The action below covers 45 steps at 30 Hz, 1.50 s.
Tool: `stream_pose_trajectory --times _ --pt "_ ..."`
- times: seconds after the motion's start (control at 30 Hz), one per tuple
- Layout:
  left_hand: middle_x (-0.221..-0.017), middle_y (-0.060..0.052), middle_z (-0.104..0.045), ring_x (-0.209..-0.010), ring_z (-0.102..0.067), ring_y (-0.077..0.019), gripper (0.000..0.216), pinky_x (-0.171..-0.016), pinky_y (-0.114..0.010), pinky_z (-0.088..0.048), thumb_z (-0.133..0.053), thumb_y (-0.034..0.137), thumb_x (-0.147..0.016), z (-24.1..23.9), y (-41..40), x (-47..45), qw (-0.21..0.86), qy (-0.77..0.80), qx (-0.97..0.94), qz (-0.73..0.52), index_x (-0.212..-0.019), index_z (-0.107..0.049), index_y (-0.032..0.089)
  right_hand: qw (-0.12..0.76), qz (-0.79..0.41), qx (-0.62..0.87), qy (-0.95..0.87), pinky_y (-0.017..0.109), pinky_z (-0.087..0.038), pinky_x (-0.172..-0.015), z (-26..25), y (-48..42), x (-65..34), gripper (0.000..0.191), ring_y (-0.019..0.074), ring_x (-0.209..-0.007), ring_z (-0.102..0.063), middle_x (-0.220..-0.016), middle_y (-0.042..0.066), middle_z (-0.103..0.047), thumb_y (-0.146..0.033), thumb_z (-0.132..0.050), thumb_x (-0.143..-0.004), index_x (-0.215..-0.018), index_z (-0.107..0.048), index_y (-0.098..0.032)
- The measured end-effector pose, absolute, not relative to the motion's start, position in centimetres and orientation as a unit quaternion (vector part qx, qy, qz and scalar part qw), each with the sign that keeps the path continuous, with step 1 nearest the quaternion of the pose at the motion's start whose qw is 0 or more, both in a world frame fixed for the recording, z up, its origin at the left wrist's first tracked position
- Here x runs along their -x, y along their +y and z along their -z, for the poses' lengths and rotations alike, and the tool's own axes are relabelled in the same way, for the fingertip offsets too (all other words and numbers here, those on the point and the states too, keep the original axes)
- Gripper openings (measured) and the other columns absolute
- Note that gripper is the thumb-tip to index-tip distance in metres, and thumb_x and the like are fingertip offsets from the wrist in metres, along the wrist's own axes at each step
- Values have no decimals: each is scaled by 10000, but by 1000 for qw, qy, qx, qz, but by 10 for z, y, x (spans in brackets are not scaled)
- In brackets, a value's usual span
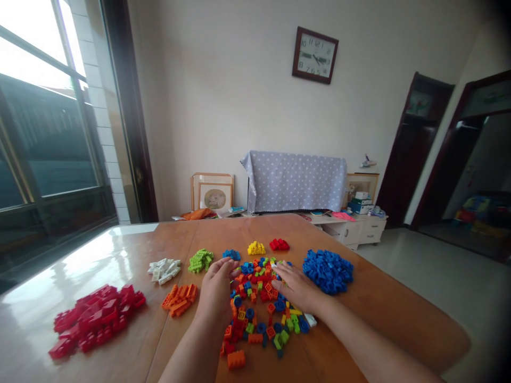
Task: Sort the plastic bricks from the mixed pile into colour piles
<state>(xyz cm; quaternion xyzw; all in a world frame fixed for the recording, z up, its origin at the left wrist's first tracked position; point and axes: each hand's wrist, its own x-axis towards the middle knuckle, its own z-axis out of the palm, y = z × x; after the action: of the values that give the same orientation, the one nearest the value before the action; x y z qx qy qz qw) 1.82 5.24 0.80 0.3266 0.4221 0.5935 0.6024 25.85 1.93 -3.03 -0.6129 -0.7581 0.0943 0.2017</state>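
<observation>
Far left on the desk (pixel 171 351): a broad pile of pinkish-red blocks (pixel 99 317), nearest my side of the sorted piles. Next, white pieces (pixel 164 271), with orange blocks (pixel 179 299) closer to me, then light-green blocks (pixel 200 260) farther back.

My left hand (pixel 217 281) comes next, at the left flank of the mixed blocks (pixel 250 313). Its fingers are bent inward; whether they pinch a piece I cannot tell, since the tips are partly hidden. A small blue pile (pixel 231 255) sits just beyond it.

Mixed blocks: spread between my two hands, long axis running away from me, many colours, loosely scattered at the near end (one orange block (pixel 236 359) lies nearest me). Key relation: the spread lies rightward of my left fingers and leftward of my right palm, so neither hand is clearly nearer. Beyond its far end sit a yellow pile (pixel 256 248) and, right of that, a red pile (pixel 279 244).

My right hand (pixel 297 287) reaches over the right flank, palm down, fingers extended, thumb apart, no grip visible. Farthest right: a large blue pile (pixel 328 271), just beyond that hand.
</observation>
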Motion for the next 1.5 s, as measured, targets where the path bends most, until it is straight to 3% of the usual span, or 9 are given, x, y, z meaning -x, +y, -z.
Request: stream_pose_trajectory --times 0.13,0.4,0.5,0.6,0.73,0.83,0.97,1.23,1.5 --pt "-1028 -93 -735 -803 -677 -147 385 -642 -237 -434 -748 343 -714 -12 53 -14 596 419 -307 -612 -1046 -656 172 120 -126 597 -783 551 -46 -1234 29 10 -238 743 281 -1552 -52 -1668 39 -169 -715 -268 -962 -1577 -302 -300" --pt "-990 -84 -735 -769 -672 -143 385 -638 -238 -410 -760 371 -685 -15 52 -13 592 419 -301 -620 -998 -657 172 96 -153 567 -804 617 63 -1197 17 8 -209 734 314 -1550 -9 -1681 13 -82 -725 -298 -951 -1589 -210 -374" --pt "-980 -72 -734 -771 -674 -141 368 -631 -232 -403 -757 368 -680 -15 52 -11 592 421 -294 -622 -978 -653 179 116 -160 555 -808 621 23 -1199 15 11 -208 689 329 -1540 -112 -1668 27 -189 -703 -341 -954 -1557 -325 -370" --pt "-970 -71 -734 -772 -678 -145 373 -625 -230 -405 -764 358 -666 -16 53 -10 594 422 -283 -623 -975 -657 178 199 -137 573 -783 554 -171 -1199 13 21 -220 570 310 -1457 -350 -1572 69 -430 -626 -382 -974 -1416 -568 -318" --pt "-968 -71 -739 -783 -679 -147 375 -629 -228 -413 -766 359 -670 -17 53 -9 592 423 -279 -627 -984 -658 182 327 -58 638 -694 358 -467 -953 19 40 -252 403 226 -1057 -651 -1091 80 -749 -415 -406 -974 -1106 -735 -223" --pt "-981 -69 -740 -792 -677 -143 358 -636 -227 -415 -753 363 -692 -18 53 -9 593 423 -283 -624 -989 -658 187 317 -4 693 -648 299 -469 -798 30 45 -270 290 196 -876 -646 -904 41 -737 -306 -453 -922 -928 -733 -230" --pt "-982 -73 -737 -808 -680 -149 368 -637 -229 -416 -751 357 -699 -17 53 -10 596 425 -289 -617 -1010 -662 182 277 24 714 -642 285 -416 -771 39 40 -272 163 196 -867 -608 -856 41 -692 -276 -561 -854 -814 -711 -226" --pt "-1010 -92 -733 -811 -675 -158 401 -645 -240 -404 -744 371 -702 -14 55 -11 598 422 -299 -613 -1035 -658 166 198 38 707 -678 317 -355 -822 35 36 -256 211 237 -1003 -566 -986 62 -653 -380 -584 -865 -956 -723 -250" --pt "-988 -80 -735 -813 -674 -168 403 -671 -260 -406 -766 409 -660 -15 51 -10 599 424 -304 -608 -970 -657 176 209 26 697 -685 311 -349 -816 36 36 -258 164 228 -974 -549 -983 40 -635 -341 -625 -815 -934 -672 -239"
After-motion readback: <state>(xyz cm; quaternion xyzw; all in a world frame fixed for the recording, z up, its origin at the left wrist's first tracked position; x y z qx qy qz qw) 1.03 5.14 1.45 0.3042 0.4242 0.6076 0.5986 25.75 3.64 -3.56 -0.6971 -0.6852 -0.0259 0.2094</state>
